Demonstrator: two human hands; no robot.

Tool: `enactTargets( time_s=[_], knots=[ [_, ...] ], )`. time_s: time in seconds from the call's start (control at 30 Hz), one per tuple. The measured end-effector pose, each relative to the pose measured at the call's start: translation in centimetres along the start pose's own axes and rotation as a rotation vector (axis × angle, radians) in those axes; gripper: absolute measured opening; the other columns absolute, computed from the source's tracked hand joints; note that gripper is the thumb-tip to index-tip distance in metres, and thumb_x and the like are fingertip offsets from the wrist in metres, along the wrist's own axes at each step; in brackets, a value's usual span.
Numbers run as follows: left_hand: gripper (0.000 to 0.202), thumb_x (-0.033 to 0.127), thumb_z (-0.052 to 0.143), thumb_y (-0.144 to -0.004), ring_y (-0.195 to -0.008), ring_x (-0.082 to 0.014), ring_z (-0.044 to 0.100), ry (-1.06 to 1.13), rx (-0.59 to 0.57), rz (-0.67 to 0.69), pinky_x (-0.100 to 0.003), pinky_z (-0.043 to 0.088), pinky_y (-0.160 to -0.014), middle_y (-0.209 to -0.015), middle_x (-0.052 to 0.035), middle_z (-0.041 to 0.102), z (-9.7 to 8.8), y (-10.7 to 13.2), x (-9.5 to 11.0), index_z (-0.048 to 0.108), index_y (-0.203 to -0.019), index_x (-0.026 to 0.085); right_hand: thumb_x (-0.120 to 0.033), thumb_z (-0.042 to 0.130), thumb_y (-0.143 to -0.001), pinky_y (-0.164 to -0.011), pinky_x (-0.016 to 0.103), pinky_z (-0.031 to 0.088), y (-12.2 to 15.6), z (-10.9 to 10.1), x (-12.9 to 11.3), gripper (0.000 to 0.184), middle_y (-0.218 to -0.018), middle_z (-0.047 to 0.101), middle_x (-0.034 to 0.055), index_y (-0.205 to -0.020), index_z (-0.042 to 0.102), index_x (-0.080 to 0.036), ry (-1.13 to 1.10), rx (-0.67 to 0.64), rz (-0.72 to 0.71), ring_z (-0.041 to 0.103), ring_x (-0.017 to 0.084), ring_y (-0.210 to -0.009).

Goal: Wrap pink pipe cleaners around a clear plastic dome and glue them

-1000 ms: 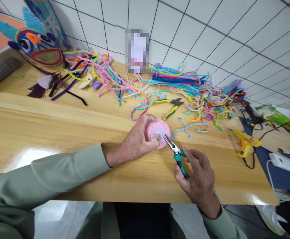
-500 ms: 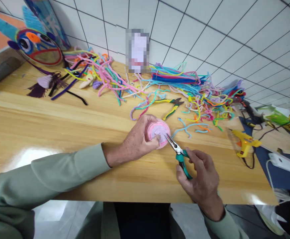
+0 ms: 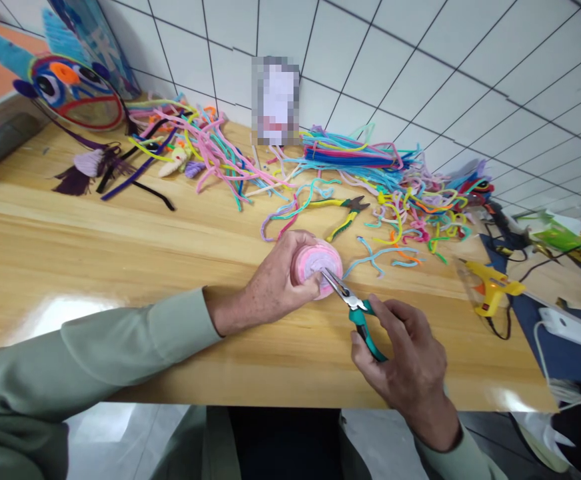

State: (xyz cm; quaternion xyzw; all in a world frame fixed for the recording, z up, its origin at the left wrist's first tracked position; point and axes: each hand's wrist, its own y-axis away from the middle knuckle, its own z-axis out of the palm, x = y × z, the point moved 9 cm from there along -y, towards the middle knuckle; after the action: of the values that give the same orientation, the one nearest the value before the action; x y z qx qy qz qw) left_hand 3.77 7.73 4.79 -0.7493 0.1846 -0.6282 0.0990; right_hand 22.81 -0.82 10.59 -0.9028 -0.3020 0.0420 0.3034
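A wooden table (image 3: 120, 257) stood against a white, dark-lined tiled wall (image 3: 415, 83).
Bright light (image 3: 65, 317) glared off its left part; an orange surface (image 3: 0, 70) showed at the far left, and a shiny grey floor (image 3: 120, 443) lay below the near edge.

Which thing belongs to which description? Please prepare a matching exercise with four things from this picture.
1. teal-handled pliers
2. glue gun
3. round pink-and-lilac piece
4. yellow-and-green cutters

A. near the right end of the table
B. in the left hand
C. lying spread open
D. in the right hand

Pairs: 1-D, 2-A, 3-B, 4-C
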Motion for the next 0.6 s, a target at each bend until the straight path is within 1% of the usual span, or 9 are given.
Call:
enactTargets(
  time_s=[0.13, 0.23, 0.37, 0.6],
  knots=[
    [0.048, 0.027, 0.071, -0.083, -0.125, -0.0288, 0.063, 0.005, -0.007, -0.006, -0.050, 0.056, -0.111, -0.130, -0.0117, 0.062, 0.06, -0.02, 0.06, 0.048, -0.125, 0.024, -0.030, 0.068, -0.096, -0.064, 0.031, 0.064, 0.06, 0.05, 0.18, 0.041, -0.106, 0.071, 0.0106, -0.135, 0.064, -0.019, 0.016, -0.006, 0.008, 0.076, 0.023, -0.085],
    [0.048, 0.028, 0.072, -0.084, -0.124, -0.0285, 0.064, 0.010, -0.006, -0.010, -0.049, 0.056, -0.111, -0.130, -0.0115, 0.062, 0.02, 0.05, -0.05, 0.048, -0.125, 0.024, -0.029, 0.068, -0.096, -0.064, 0.030, 0.063, 0.11, -0.05, 0.25, 0.039, -0.105, 0.071, 0.0114, -0.133, 0.065, -0.017, -0.002, -0.005, 0.007, 0.075, 0.022, -0.082],
    [0.047, 0.026, 0.070, -0.086, -0.126, -0.0287, 0.063, -0.009, 0.002, 0.001, -0.050, 0.054, -0.113, -0.132, -0.0128, 0.061, -0.02, 0.12, -0.20, 0.049, -0.127, 0.023, -0.028, 0.068, -0.096, -0.067, 0.031, 0.063, -0.01, -0.31, 0.12, 0.038, -0.106, 0.071, 0.0117, -0.133, 0.065, -0.016, -0.016, 0.004, 0.000, 0.074, 0.022, -0.084],
    [0.046, 0.023, 0.069, -0.085, -0.126, -0.0283, 0.063, -0.009, 0.003, 0.016, -0.048, 0.055, -0.112, -0.131, -0.0118, 0.062, 0.00, 0.07, 0.01, 0.049, -0.126, 0.023, -0.030, 0.066, -0.098, -0.065, 0.032, 0.064, -0.29, -0.18, -0.14, 0.036, -0.104, 0.071, 0.0123, -0.131, 0.065, -0.015, 0.028, -0.013, -0.019, 0.076, 0.024, -0.084]
  ],
)
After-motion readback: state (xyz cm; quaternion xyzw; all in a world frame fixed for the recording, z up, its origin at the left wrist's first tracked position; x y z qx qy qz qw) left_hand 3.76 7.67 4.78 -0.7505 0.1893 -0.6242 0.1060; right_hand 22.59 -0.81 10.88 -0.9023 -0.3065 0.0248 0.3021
